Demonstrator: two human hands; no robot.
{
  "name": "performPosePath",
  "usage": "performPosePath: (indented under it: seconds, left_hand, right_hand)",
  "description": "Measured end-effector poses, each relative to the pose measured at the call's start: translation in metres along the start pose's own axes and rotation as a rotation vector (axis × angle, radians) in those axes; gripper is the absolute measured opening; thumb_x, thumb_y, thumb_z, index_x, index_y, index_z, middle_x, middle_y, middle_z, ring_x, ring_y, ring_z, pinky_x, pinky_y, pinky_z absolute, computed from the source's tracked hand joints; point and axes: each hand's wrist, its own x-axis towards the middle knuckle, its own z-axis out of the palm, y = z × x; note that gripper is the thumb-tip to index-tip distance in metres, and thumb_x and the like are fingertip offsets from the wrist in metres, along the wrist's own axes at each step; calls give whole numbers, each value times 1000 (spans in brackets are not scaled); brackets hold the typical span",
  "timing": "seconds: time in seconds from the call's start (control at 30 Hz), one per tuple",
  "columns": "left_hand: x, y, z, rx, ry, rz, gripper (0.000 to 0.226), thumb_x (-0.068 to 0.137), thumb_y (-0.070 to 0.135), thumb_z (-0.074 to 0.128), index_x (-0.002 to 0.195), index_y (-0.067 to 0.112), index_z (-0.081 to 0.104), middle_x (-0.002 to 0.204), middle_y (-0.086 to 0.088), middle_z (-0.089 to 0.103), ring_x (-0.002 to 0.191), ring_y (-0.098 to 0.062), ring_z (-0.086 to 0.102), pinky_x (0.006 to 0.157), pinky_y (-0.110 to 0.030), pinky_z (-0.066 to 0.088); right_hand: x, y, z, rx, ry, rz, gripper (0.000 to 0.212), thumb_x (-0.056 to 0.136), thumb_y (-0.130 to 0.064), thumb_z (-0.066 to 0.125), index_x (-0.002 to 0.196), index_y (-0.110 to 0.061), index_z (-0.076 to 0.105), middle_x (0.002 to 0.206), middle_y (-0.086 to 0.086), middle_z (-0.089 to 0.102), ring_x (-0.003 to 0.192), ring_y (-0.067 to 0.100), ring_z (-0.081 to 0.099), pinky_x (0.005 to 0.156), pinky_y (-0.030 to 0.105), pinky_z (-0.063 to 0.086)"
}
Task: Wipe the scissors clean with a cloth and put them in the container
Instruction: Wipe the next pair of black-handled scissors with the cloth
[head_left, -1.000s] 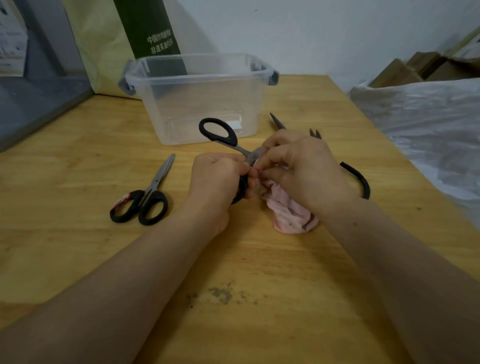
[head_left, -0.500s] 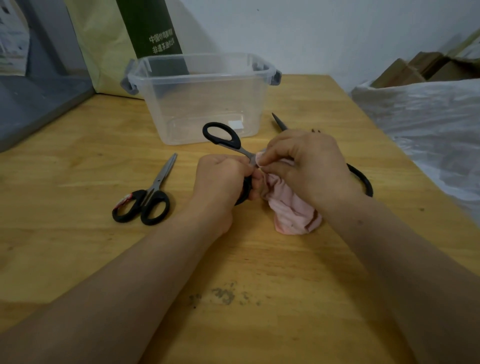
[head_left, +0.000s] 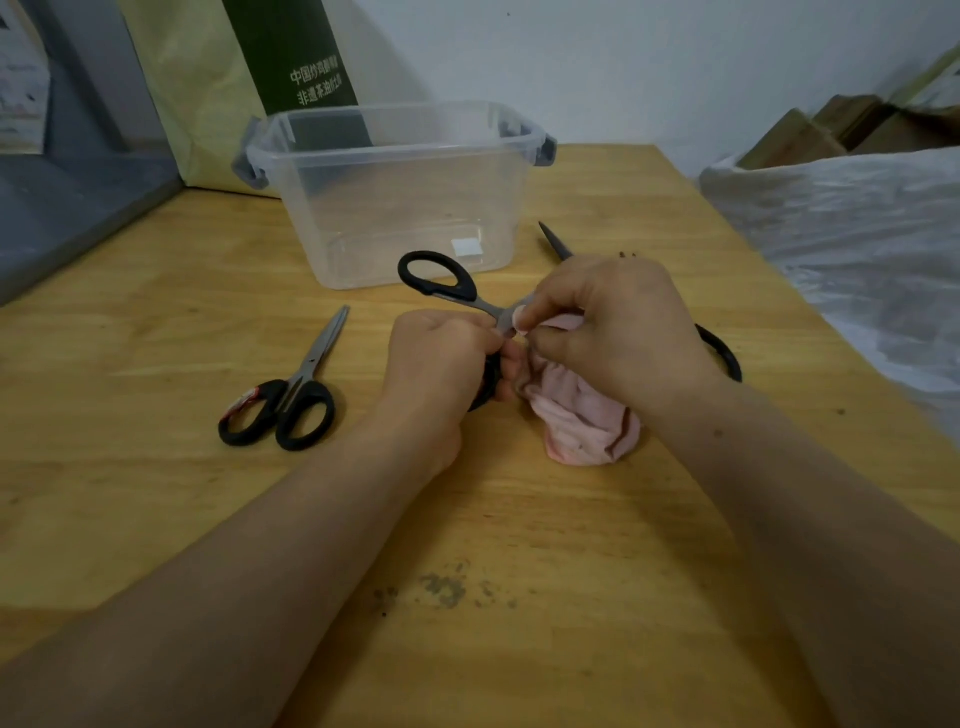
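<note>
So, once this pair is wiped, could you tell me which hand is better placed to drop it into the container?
Probably the left hand: it already grips the held scissors by a handle, below the clear container. The right hand is pinching the pink cloth on the blade.

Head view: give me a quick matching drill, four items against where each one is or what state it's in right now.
Items:
1. clear plastic container
2. held scissors
3. spare scissors
4. pink cloth

States:
A. lying shut on the wooden table, left of both hands
B. empty, at the far side
C. in the left hand, one black loop raised
D. bunched under the right hand

Pairs: 1-B, 2-C, 3-A, 4-D
</note>
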Motion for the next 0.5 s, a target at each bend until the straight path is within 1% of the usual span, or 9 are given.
performPosePath:
  seconds: [0.07, 0.1, 0.17, 0.23, 0.3, 0.37, 0.4, 0.43, 0.5]
  left_hand:
    - [2, 0, 1, -14, 4, -10, 12, 86, -8, 54, 86, 2, 58, 53, -8, 59, 40, -13, 53, 42, -21, 45]
    - [2, 0, 1, -10, 2, -5, 11, 86, -8, 53, 87, 2, 58, 55, -8, 60, 41, -13, 54, 43, -21, 45]
    - [1, 0, -1, 1, -17, 17, 12, 87, -7, 53, 82, 1, 60, 57, -9, 59, 41, -13, 53, 42, -21, 44]
    - [1, 0, -3, 21, -35, 41, 16, 86, -7, 52, 75, -1, 62, 56, -10, 58, 40, -13, 52, 42, -21, 43]
    - [2, -1, -3, 12, -16, 42, 15, 86, -7, 53, 77, 1, 61, 56, -9, 58, 41, -12, 54, 42, -21, 44]
    - [3, 0, -4, -11, 4, 26, 11, 85, -6, 55, 84, 3, 60, 56, -7, 60, 43, -12, 55, 43, -21, 45]
    - [3, 0, -3, -12, 7, 21, 10, 85, -6, 55, 86, 3, 60, 55, -6, 61, 44, -12, 55, 44, -22, 45]
    - [3, 1, -4, -11, 5, 21, 9, 85, -4, 55, 84, 3, 60, 55, -6, 61, 45, -13, 55, 44, -22, 45]
    - [5, 1, -6, -7, -11, 21, 10, 86, 3, 55, 78, 3, 62, 56, -4, 62, 48, -14, 55, 46, -24, 46]
  right_hand:
    - [-2, 1, -1, -55, 33, 52, 19, 81, -14, 68, 97, -22, 74, 104, -3, 69, 100, 15, 61, 89, 34, 48]
    - [-3, 0, -1, -50, 77, 57, 18, 82, -14, 68, 99, -21, 73, 103, -3, 69, 100, 14, 61, 88, 32, 47]
    - [-4, -3, -1, 53, 145, 9, 19, 83, -13, 68, 100, -18, 74, 102, -3, 70, 99, 13, 62, 88, 31, 47]
    - [-3, -5, 2, 83, 100, -88, 16, 82, -10, 70, 95, -16, 76, 101, 1, 69, 96, 18, 63, 87, 35, 49]
    - [-1, -2, 4, -2, 31, -113, 12, 84, -10, 67, 90, -14, 76, 102, 4, 68, 95, 23, 62, 85, 34, 47]
    - [2, 5, 4, -107, -8, -59, 14, 86, -9, 63, 90, -14, 75, 103, 4, 67, 98, 23, 60, 83, 31, 46]
    - [2, 7, 2, -96, 3, -15, 14, 86, -9, 63, 92, -15, 75, 103, 3, 68, 99, 22, 61, 85, 32, 47]
    - [1, 8, 1, -45, 32, 27, 15, 85, -9, 65, 94, -16, 75, 103, 1, 69, 98, 19, 62, 87, 33, 48]
    - [-1, 7, -1, 93, 155, 44, 15, 82, -10, 70, 94, -16, 75, 99, -1, 69, 96, 15, 62, 88, 34, 48]
